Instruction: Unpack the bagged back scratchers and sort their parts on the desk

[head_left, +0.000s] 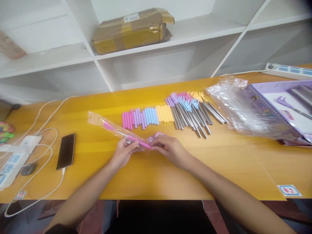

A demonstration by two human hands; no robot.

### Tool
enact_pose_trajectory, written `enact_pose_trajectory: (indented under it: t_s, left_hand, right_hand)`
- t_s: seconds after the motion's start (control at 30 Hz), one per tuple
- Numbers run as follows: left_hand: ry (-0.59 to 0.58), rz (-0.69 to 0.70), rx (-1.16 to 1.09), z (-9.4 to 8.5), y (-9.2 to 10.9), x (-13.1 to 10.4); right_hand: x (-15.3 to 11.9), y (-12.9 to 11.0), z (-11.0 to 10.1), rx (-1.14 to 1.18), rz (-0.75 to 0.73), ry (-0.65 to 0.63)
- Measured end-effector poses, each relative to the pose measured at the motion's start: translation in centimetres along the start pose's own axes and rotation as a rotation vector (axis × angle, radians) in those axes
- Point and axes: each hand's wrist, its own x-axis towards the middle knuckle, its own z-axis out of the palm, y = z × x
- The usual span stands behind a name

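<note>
A pink back scratcher [143, 143] with a metal rod lies inside a clear plastic sleeve [94, 117], held slantwise above the table. My left hand [125, 152] grips it around the middle, thumb on top. At the lower end, my right hand [170, 148] pinches the sleeve's end near the handle tip; a small printed flap shows by its fingers. Just beyond lie rows of foam-like handle tubes: pink [127, 120], purple [140, 118], blue [151, 116] and yellow [164, 113]. To their right, metal rods [192, 118] with coloured claw heads are piled.
Clear plastic sleeves [234, 107] are heaped beside a purple box [270, 110] at the right. A phone [66, 151] on a cable and a power strip [18, 161] occupy the left. A taped carton [131, 31] sits on the white shelf behind.
</note>
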Motion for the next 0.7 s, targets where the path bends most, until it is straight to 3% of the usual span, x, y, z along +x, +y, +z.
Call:
enact_pose_trajectory:
  t_s: [0.1, 0.3, 0.5, 0.7]
  left_hand:
    - [-0.051, -0.045, 0.014, 0.3, -0.5, -0.3]
    - [-0.039, -0.052, 0.012, 0.0, -0.4, -0.4]
    - [-0.090, -0.085, -0.017, -0.1, -0.2, -0.5]
    - [-0.209, -0.185, 0.020, 0.7, -1.1, -1.1]
  right_hand:
    - [-0.2, 0.0, 0.2, 0.029, -0.015, -0.016]
    - [-0.2, -0.8, -0.3, 0.093, -0.090, -0.118]
    - [-0.6, -0.1, 0.3, 0.057, -0.196, -0.049]
    - [-1.5, 1.0, 2.0, -0.189, -0.268, 0.030]
